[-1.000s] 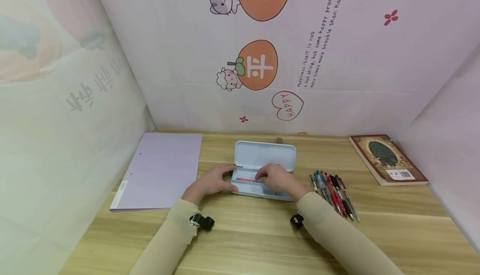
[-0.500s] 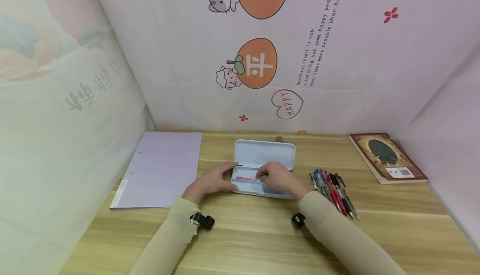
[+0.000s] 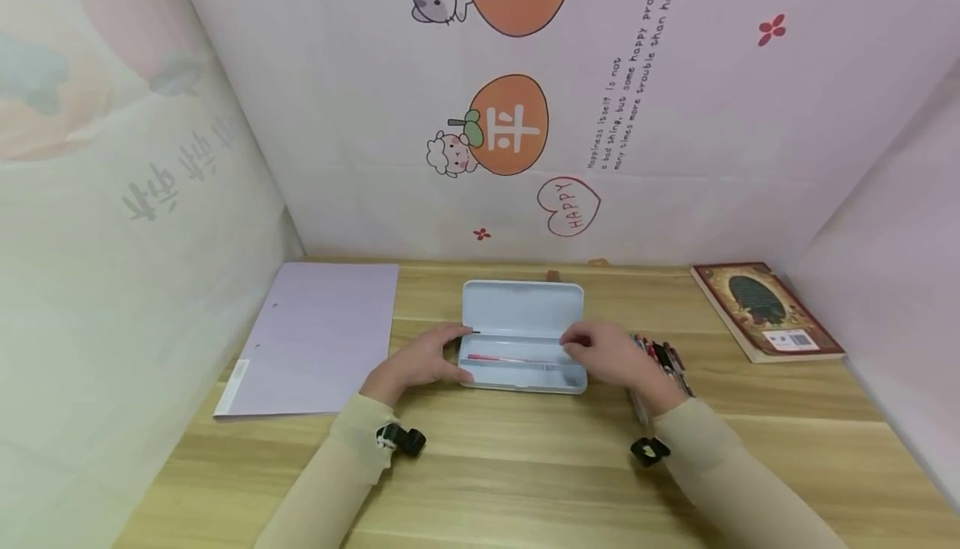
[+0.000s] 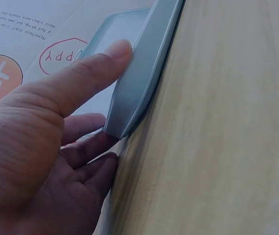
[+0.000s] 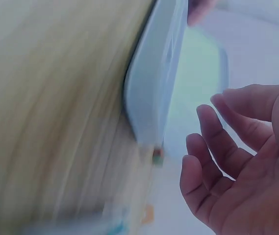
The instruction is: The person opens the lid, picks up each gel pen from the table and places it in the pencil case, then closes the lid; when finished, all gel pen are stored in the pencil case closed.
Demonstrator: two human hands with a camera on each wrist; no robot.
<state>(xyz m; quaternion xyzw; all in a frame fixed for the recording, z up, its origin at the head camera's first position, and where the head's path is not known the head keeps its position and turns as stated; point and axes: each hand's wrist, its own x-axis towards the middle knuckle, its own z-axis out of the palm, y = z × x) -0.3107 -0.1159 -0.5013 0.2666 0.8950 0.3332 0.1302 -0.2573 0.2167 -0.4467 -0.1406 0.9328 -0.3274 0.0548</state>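
Observation:
A light blue pencil case [image 3: 522,306] lies with its lid raised on the wooden table. Inside it rests a slim pen with a red end [image 3: 487,357], along the divider. My left hand [image 3: 422,357] holds the case's left end, thumb at the front wall and fingers round the side; the left wrist view shows the thumb [image 4: 117,51] on the rim. Over the case's right end is my right hand [image 3: 611,357], fingers loosely curled. In the right wrist view the right hand [image 5: 247,156] holds nothing, thumb and index tips close together.
Several pens [image 3: 667,361] lie in a bunch right of the case, partly hidden by the right hand and forearm. A lilac folder [image 3: 322,332] is at the left, a patterned book [image 3: 765,316] at the back right. Printed cloth walls [image 3: 360,157] enclose the table.
My right hand has let go of the red-ended pen in the case and moved right, toward the bunch of pens. The left hand stays on the case's left end.

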